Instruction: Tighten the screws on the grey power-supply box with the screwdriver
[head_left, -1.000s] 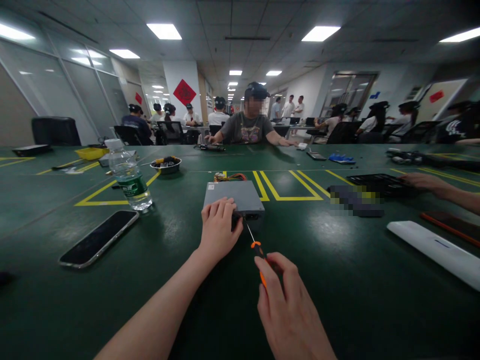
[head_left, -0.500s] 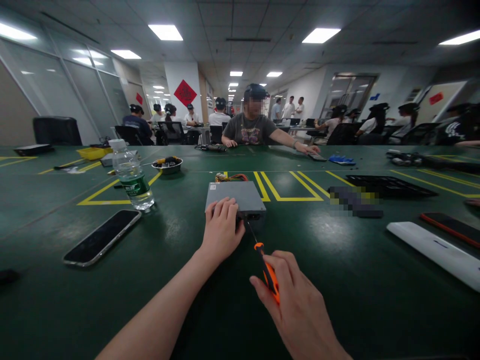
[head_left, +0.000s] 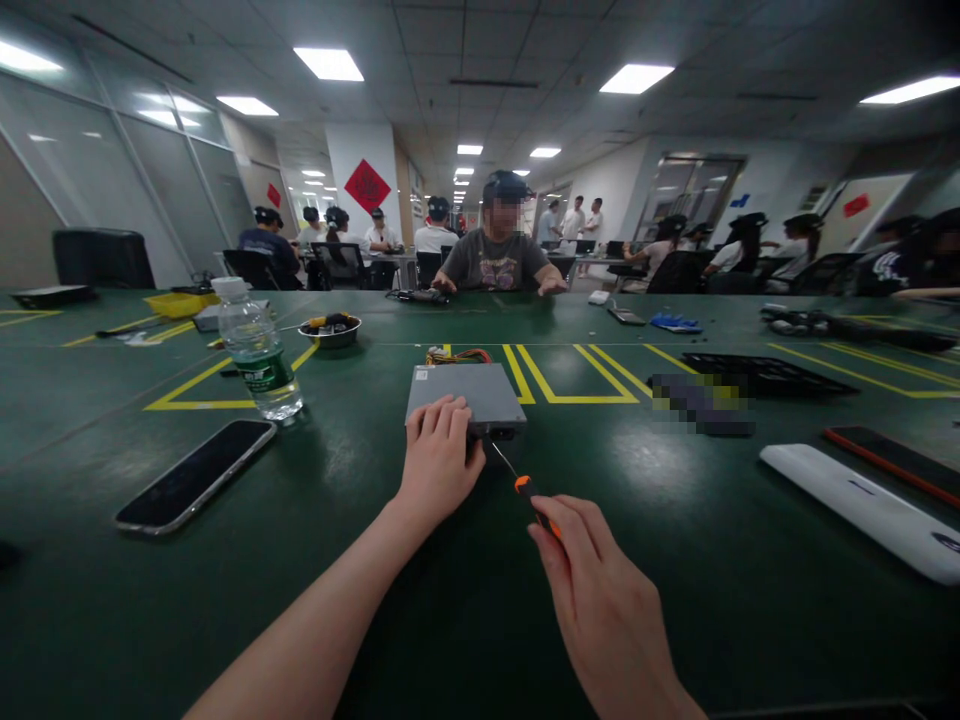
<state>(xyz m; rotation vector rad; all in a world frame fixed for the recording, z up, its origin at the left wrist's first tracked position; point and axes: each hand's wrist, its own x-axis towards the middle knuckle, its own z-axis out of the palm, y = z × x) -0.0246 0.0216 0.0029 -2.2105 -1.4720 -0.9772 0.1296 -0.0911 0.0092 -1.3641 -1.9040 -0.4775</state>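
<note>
A grey computer power supply (head_left: pixel 491 388) lies on the green table, its coloured cables (head_left: pixel 469 356) coming out at the far side. My left hand (head_left: pixel 439 455) grips its near left edge, fingers over the lid and thumb at the front face. In my right hand (head_left: pixel 600 575) is an orange and black screwdriver (head_left: pixel 524 487), held by the handle between thumb and fingers. Its metal shaft slants up to the left, with the tip by the front face of the power supply. Whether the tip sits in a screw I cannot tell.
To the left stand a water bottle (head_left: pixel 262 365), a phone (head_left: pixel 196 476) and a metal bowl (head_left: pixel 330 331) with tools. A white case (head_left: pixel 855 510) and a black frame (head_left: pixel 765 372) lie on the right. Across the table sits a person (head_left: pixel 504 250).
My right hand has shifted right and closed in around the screwdriver handle, which now leans more to the right. The person opposite has drawn one arm back from the objects on the table.
</note>
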